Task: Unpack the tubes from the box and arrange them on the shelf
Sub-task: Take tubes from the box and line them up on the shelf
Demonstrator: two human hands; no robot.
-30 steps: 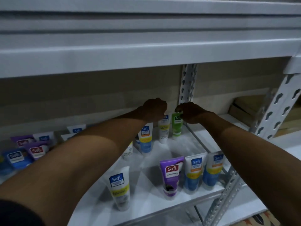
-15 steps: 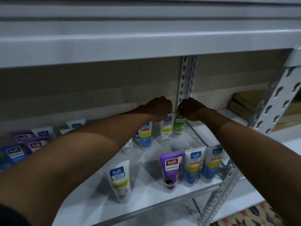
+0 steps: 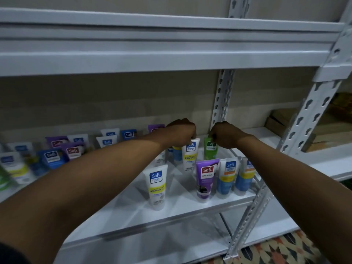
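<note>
Both my arms reach deep into the white shelf (image 3: pixel 182 204). My left hand (image 3: pixel 182 132) pinches the top of a white tube with a yellow band (image 3: pixel 189 156), standing cap down at the back. My right hand (image 3: pixel 225 134) pinches the top of a green tube (image 3: pixel 210 150) right beside it. In front stand a white tube (image 3: pixel 157 187), a purple tube (image 3: pixel 205 178) and two blue-and-white tubes (image 3: pixel 227 178). Several more tubes (image 3: pixel 55 155) in purple, blue and white stand along the left. The box is out of view.
A second shelf board (image 3: pixel 152 60) hangs low just above my hands. A perforated upright post (image 3: pixel 304 122) stands at the right, another post (image 3: pixel 222 96) at the back. Brown cartons (image 3: pixel 323 130) lie in the neighbouring bay. A patterned rug (image 3: pixel 282 250) covers the floor.
My view has tilted and shifted, so more tubes on the left show. Both hands stay at the back row on the same white and green tubes, lowered slightly.
</note>
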